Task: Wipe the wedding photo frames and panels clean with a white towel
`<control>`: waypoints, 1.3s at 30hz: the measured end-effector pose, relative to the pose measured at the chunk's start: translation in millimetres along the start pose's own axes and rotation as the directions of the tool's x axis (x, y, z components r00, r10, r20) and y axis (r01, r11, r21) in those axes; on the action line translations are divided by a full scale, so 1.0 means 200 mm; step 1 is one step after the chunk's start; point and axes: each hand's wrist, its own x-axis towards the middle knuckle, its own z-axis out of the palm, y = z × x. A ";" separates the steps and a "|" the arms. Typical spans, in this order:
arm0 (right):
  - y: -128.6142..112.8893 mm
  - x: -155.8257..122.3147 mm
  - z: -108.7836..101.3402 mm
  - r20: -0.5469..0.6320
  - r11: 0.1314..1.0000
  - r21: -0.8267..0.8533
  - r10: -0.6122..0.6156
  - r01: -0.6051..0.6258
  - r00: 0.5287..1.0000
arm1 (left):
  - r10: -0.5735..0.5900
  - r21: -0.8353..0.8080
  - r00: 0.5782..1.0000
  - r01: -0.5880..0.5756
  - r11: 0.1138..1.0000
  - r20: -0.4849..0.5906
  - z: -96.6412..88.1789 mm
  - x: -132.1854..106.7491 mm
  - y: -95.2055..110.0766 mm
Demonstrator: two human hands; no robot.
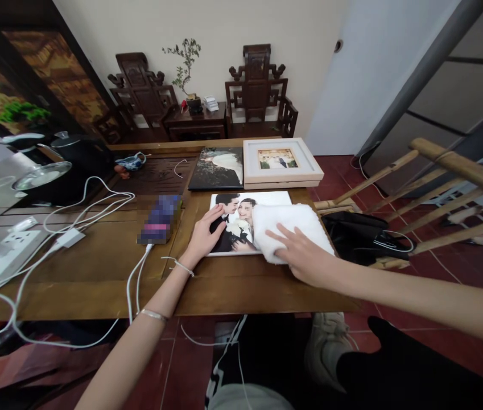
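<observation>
A photo panel [232, 234] with a picture of a couple lies flat near the table's front edge. My left hand [207, 232] rests on its left side, fingers stretched out and holding nothing. A folded, fluffy white cloth [305, 222] covers the panel's right part and hangs past its right side. My right hand [305, 255] holds this cloth against the panel, its fingers pressed on top. Where the cloth lies, the panel's surface is hidden.
Behind the panel lie a dark photo panel [218, 168] and a pale framed photo [281, 163]. To the left are a phone [160, 219] on a cable, white cords [96, 213], a power strip [6, 256] and a black kettle [81, 156]. A wooden chair [437, 188] stands at the right.
</observation>
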 end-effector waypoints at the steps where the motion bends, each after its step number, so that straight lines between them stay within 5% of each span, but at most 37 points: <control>1: -0.04 -0.03 -0.01 0.033 1.000 0.006 -0.004 0.004 0.999 | 0.002 0.005 1.000 -0.002 1.000 -0.001 0.00 0.00 0.00; 5: -0.19 -0.08 -0.03 0.116 0.998 0.039 -0.052 0.048 0.992 | 0.000 0.025 1.000 0.000 1.000 0.006 0.00 0.00 -0.01; 9: -0.19 -0.04 -0.07 0.060 0.993 0.047 -0.109 0.106 0.992 | -0.003 0.030 1.000 0.002 1.000 0.020 0.00 0.00 -0.01; 18: 0.12 0.43 -0.18 0.003 0.998 0.051 0.029 -0.029 1.000 | -0.002 0.014 1.000 0.001 1.000 0.024 -0.01 0.00 0.00; 25: 0.03 0.63 -0.07 -0.074 0.998 0.025 0.054 -0.052 0.996 | -0.070 -0.135 0.996 0.061 0.989 -0.061 -0.02 -0.01 0.03; 31: -0.13 0.59 -0.06 -0.024 0.975 -0.023 -0.221 0.221 0.975 | -0.096 -0.235 0.976 0.048 0.971 -0.197 -0.04 -0.03 0.04; 35: -0.21 0.43 -0.06 -0.021 0.931 -0.041 -0.364 0.363 0.931 | -0.087 -0.206 0.981 0.051 0.977 -0.173 -0.04 -0.04 0.06; 39: -0.24 0.24 -0.08 -0.013 0.954 0.047 -0.295 0.295 0.955 | -0.041 -0.083 0.998 0.036 0.996 -0.058 -0.03 -0.03 0.07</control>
